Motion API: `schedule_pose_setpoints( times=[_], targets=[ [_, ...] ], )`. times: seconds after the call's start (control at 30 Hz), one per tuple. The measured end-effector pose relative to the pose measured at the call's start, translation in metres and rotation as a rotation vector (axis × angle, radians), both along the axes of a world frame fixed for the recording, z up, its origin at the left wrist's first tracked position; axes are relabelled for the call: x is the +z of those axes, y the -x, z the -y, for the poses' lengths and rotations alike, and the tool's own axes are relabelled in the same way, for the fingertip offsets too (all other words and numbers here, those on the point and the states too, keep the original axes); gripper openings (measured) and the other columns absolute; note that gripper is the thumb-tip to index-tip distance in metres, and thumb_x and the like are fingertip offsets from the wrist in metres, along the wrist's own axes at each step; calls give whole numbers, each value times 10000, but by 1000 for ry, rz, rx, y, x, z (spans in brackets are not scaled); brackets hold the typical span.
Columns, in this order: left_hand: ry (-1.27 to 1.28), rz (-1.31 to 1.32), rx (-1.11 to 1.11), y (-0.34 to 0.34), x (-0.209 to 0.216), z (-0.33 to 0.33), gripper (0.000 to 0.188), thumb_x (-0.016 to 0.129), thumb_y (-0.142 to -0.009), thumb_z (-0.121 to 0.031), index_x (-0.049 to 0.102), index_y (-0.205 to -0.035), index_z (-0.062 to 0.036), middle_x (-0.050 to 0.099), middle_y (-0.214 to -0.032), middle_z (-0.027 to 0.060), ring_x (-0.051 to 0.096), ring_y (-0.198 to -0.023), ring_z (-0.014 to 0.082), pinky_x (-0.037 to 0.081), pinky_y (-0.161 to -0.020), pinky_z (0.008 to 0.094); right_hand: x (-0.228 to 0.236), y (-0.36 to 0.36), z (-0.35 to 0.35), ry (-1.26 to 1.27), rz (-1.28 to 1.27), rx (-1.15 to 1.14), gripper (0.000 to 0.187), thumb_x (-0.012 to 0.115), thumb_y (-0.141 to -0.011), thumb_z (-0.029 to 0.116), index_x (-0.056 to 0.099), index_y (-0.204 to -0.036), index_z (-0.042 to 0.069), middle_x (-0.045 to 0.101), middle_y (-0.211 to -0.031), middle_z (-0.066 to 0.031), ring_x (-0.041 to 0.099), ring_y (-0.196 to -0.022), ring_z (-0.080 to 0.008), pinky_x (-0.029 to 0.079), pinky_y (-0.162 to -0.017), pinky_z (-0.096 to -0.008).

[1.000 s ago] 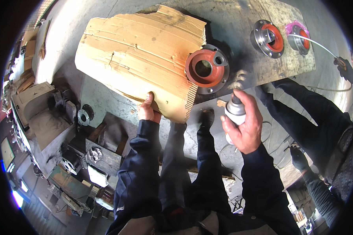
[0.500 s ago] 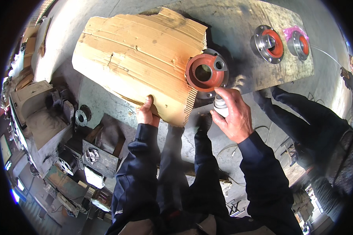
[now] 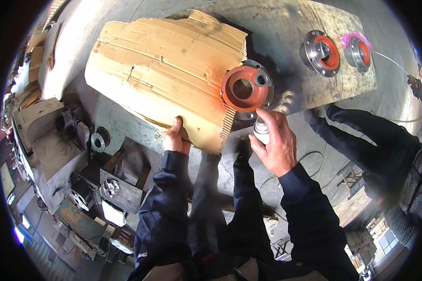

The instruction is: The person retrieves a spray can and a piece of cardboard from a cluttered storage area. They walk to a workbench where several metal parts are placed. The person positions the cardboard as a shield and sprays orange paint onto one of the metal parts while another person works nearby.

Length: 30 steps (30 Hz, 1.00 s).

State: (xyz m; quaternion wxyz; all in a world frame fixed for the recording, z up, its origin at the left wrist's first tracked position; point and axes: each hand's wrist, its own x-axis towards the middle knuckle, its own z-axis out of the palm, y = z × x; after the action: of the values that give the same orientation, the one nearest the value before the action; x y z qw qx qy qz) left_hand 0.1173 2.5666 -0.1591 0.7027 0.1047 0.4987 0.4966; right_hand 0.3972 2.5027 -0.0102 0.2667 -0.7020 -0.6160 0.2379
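My left hand is closed on the near edge of a large torn cardboard sheet, its thumb on top. The sheet's right edge lies against a round metal flange with a red-coated hub, and orange-red tint marks the cardboard there. In my right hand is a spray can, its top pointing toward the near side of the flange and apart from it. The index finger is at the can's top; the nozzle is mostly hidden.
Two more red-and-silver flanges stand on the worn work table, the farther beside pink plastic. At the right is another person in dark clothes; a gloved hand holds a thin rod or hose. Machinery and a loose flange are at the left.
My right hand and the spray can have moved slightly toward me and left, away from the flange. The cardboard has barely shifted. At the right, the other person's body has shifted a little.
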Motion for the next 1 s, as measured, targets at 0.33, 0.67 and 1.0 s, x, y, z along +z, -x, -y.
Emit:
schedule_pose_setpoints(
  times=[0.33, 0.67, 1.0],
  targets=[
    [-17, 1, -23, 3, -2, 0, 605, 800, -959, -183, 525, -1478, -40, 661, -1397, 99, 640, -1288, 320, 533, -1104, 526, 4, 3, -33, -116, 70, -95, 708, 847, -810, 99, 562, -1454, 173, 612, -1223, -157, 673, -1044, -390, 584, -839, -469],
    [13, 14, -3, 4, -3, -1, 602, 801, -955, -169, 530, -1484, -70, 663, -1395, 84, 640, -1290, 314, 530, -1113, 513, 4, 25, -25, 0, 104, -23, 694, 847, -798, 119, 574, -1432, 181, 595, -1214, -173, 681, -1025, -391, 588, -819, -476],
    [13, 78, 35, 5, -4, -2, 548, 799, -954, -96, 569, -1449, -54, 679, -1354, 89, 652, -1252, 298, 536, -1107, 490, 12, 35, -29, -65, 122, -159, 689, 857, -806, 133, 577, -1430, 213, 614, -1204, -139, 702, -1000, -374, 610, -789, -465]
  ],
)
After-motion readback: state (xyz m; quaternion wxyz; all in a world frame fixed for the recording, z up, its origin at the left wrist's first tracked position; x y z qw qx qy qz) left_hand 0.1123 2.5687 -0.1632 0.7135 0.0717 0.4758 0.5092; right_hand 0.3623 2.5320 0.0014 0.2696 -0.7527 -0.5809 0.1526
